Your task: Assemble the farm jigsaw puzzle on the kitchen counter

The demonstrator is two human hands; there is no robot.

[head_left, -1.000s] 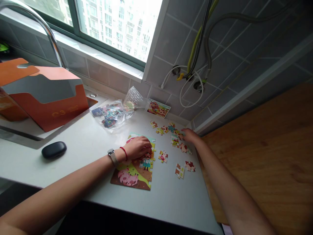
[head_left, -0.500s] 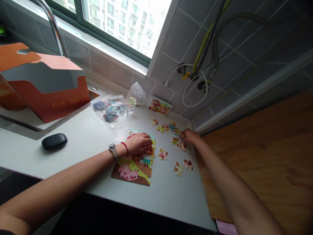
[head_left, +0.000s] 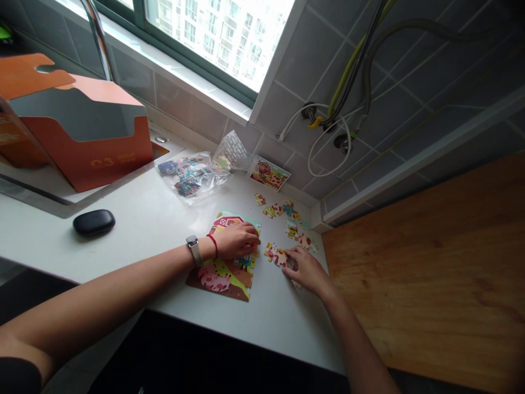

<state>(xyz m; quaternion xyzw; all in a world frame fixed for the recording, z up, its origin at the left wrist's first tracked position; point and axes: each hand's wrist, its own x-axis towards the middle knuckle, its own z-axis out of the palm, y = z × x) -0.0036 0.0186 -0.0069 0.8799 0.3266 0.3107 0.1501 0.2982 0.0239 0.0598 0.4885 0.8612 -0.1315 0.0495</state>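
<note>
Puzzle (head_left: 229,273) flat, part-built, approx. rectangular; red barn (head_left: 225,221) at 12, pink spotted shape (head_left: 213,280) at 7, mid partly hidden. Tabs stick out along 3 o'clock edge. Cow pc (head_left: 270,251) at 3, just off that edge; brn/wht pc (head_left: 280,258) just beyond, partly hidden, can't tell if joined. Loose, flat: brn/cream pc (head_left: 260,199) at 1, teal pc (head_left: 289,208) at 2, car pc (head_left: 291,230) btwn 2 & 3.

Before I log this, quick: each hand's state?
Left hand: lying on the partly built puzzle; grip can't be told.
Right hand: holding a puzzle piece.
</note>
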